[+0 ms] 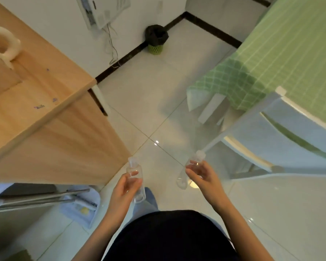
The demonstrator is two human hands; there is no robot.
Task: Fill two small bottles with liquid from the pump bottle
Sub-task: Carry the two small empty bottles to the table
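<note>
well, i stood over the tiled floor (158, 102) with a small bottle in each hand and neither one filled. my left hand (123, 188), down at seven o'clock in my view, gripped the left bottle (140, 194), with fingers and thumb curled round its upper half, cap end pointing away from me. my right hand (202, 176), at five o'clock, pinched the right bottle (183, 178) near its neck between thumb and fingertips, so the bottle tilted with its cap (200, 155) toward one o'clock and its base hanging back toward me. both bottles looked clear and empty, and both seemed to have their caps on, though the plastic was too see-through to be sure.

the pump bottle was nowhere in my view. the wooden desk (45, 95) ran along nine to ten o'clock with only a white ring-shaped thing (3, 44) on it, the table with the green cloth (290, 44) sat at two o'clock, a pale chair (282, 129) at three to four, and a bin (155, 41) at twelve against the wall.

as i judged it, the task had hardly begun: the bottles were in hand, but the caps needed to come off, the pump bottle had to be found, and both fillings were left to do.
</note>
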